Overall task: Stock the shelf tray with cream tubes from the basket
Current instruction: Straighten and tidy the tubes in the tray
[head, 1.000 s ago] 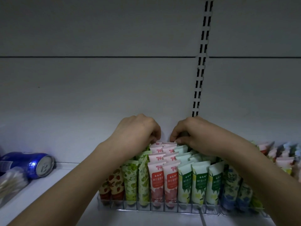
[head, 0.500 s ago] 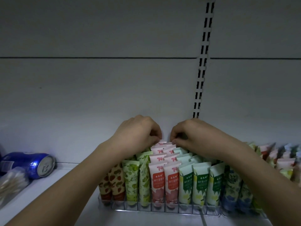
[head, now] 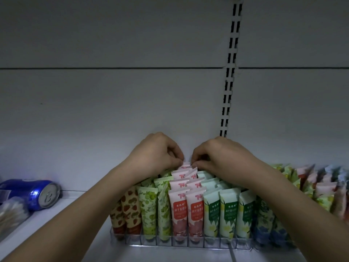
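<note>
Head view shows the left hand (head: 157, 154) and right hand (head: 217, 156) curled knuckles-up at the back of the shelf, their fingertips (head: 194, 164) pinching the crimped top of a pink cream tube (head: 186, 165) in the rearmost row. That tube stands in the clear plastic divided shelf tray (head: 188, 242), behind more pink tubes and between green-leaf and pale mint ones. To seat it well, I judge both hands should press straight down, keeping the tube upright so it drops into its own slot without tipping its neighbours. A blue drink can (head: 35, 193) lies well off to the left. No basket is in view.
</note>
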